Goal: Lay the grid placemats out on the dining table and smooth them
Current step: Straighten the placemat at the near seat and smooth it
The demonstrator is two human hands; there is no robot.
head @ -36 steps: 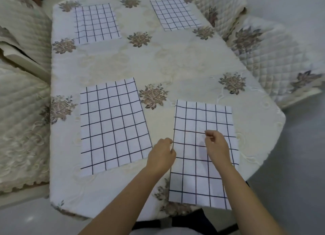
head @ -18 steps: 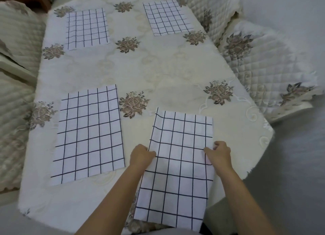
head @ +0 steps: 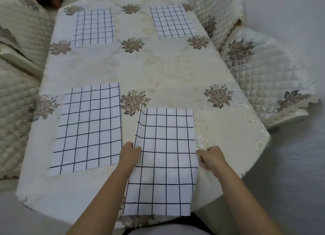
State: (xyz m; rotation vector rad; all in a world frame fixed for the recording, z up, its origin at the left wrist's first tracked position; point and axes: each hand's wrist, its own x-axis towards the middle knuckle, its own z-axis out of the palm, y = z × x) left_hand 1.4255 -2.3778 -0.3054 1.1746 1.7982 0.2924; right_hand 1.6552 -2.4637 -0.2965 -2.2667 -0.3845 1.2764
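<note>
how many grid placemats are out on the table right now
4: far-left placemat, far-right placemat, near-left placemat, and near-right placemat, gripped at its side edges by the left hand and right hand, overhanging the table edge. None appear hidden.

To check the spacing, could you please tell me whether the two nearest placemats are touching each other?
Apart. The head view shows a strip of bare tablecloth between the near-left placemat and the near-right placemat.

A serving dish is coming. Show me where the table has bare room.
Widest: the table middle, between far left mat, far right mat and near left mat, near right mat. Also the strip between the far mats. Crowded: the gap between the near mats, where the left hand grips.
</note>
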